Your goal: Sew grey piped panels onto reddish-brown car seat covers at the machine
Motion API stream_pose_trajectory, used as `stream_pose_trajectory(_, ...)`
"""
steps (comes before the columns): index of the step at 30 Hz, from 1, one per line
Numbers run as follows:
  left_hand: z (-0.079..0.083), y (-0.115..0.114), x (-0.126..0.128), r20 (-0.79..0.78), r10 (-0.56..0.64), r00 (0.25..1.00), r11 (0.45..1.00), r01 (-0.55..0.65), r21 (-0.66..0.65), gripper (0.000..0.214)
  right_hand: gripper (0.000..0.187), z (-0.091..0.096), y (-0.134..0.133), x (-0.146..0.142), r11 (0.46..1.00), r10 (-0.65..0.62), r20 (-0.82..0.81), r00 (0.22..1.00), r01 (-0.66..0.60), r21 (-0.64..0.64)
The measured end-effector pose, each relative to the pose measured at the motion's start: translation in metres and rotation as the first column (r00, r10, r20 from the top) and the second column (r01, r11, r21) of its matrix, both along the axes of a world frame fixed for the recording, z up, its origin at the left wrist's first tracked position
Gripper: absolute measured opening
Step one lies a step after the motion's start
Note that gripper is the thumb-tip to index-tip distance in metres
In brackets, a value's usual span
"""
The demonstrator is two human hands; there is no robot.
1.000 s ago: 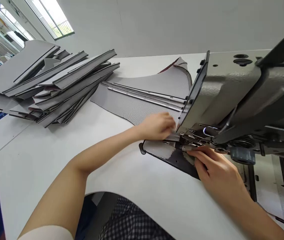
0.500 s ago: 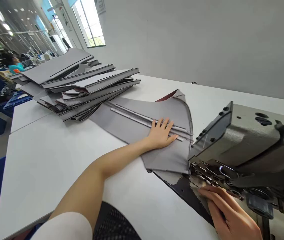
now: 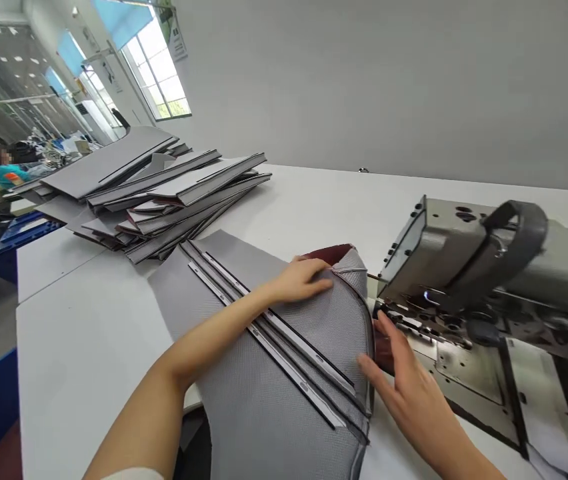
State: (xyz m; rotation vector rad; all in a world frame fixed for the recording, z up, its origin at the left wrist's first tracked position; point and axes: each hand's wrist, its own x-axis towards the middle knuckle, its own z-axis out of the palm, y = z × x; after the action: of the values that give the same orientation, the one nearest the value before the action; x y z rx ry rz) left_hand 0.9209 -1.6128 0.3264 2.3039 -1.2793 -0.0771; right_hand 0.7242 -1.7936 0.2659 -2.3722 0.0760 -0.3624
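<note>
A grey mesh fabric panel [image 3: 264, 373] with black-edged strips sewn along it lies on the white table [image 3: 89, 333] in front of me, its dark red lining showing at the far end. My left hand [image 3: 298, 280] rests on the panel's far edge, fingers bent over the fabric near the red lining. My right hand [image 3: 404, 393] is open, fingers spread against the panel's right edge, just beside the sewing machine [image 3: 489, 273]. The panel's near end hangs over the table's front edge.
A tall stack of similar grey panels [image 3: 154, 187] sits at the back left of the table. The sewing machine's head and bed fill the right side. A grey wall stands behind. A person sits far off at the left in the workshop.
The panel has been pulled out from under the machine's head and toward me. My left hand moved to its far edge; my right hand left the needle area and opened against the panel's side.
</note>
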Motion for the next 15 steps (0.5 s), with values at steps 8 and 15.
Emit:
stream_pose_trajectory(8,0.09,-0.03,-0.05,0.545,-0.496,0.676,0.868,0.362,0.34,0.019,0.046,0.023,0.0,0.027,0.927,0.089,-0.008,0.996,-0.08,0.368)
stream_pose_trajectory(15,0.057,-0.041,0.011,0.195,-0.198,0.961,0.934,0.125,0.334,0.026,0.053,0.004,0.01,0.007,0.888,0.18,-0.013,0.984,-0.157,0.433)
